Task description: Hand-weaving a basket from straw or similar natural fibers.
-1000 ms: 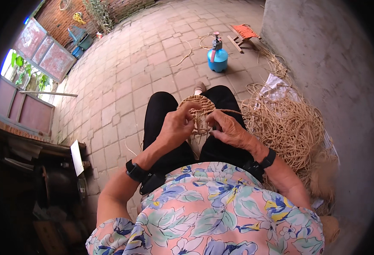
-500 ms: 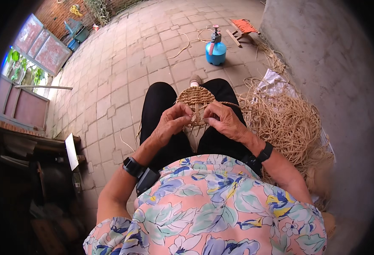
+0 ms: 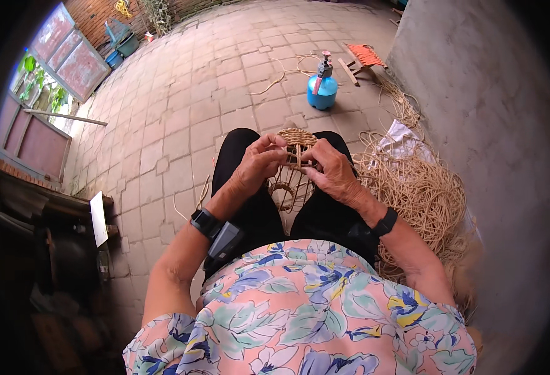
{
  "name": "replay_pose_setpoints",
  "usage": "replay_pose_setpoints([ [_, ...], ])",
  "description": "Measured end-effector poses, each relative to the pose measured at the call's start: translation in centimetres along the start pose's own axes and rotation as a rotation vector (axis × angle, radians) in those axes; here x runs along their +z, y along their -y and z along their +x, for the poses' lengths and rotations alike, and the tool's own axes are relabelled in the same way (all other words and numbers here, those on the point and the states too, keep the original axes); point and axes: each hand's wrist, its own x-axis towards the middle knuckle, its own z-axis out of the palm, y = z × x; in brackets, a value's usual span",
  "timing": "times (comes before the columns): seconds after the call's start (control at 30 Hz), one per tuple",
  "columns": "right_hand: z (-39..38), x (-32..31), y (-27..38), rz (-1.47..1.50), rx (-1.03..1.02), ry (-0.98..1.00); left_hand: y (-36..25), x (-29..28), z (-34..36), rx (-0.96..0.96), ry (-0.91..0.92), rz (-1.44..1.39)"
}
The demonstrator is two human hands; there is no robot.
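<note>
Between my knees is a half-woven basket, with tan rope woven across its far part and a bare frame of thin rods nearer me. A small woven ring shows through the rods. My left hand is closed, its fingers curled at the left edge of the frame. On the opposite side, my right hand grips the frame, thumb underneath and fingers over it. My fingers hide whatever thin strand may lie between them.
A big heap of loose tan rope lies to my right beside a grey wall. Ahead stand a blue pump sprayer and a low stool with an orange woven seat. Dark clutter is at my left.
The basket has tilted, so its woven part looks narrower and the rods and ring below now show. My right hand has shifted from a pinch to a grip on the frame.
</note>
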Motion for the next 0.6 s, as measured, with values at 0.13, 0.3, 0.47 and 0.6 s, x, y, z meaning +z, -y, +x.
replay_pose_setpoints([
  [0.13,0.4,1.0,0.3,0.141,0.1,0.001,-3.1,0.3,-1.4,-0.132,-0.006,-0.04],
  [0.3,1.5,1.9,0.4,0.003,0.127,0.077,-4.0,0.9,-2.0,0.007,-0.01,0.247],
  [0.47,1.5,1.7,-0.9,0.099,0.119,0.154,-3.2,-0.1,-2.3,0.143,-0.147,0.677],
  [0.6,1.5,1.6,-0.8,0.115,0.136,0.155,-3.4,1.8,-2.7,0.219,-0.066,0.909],
])
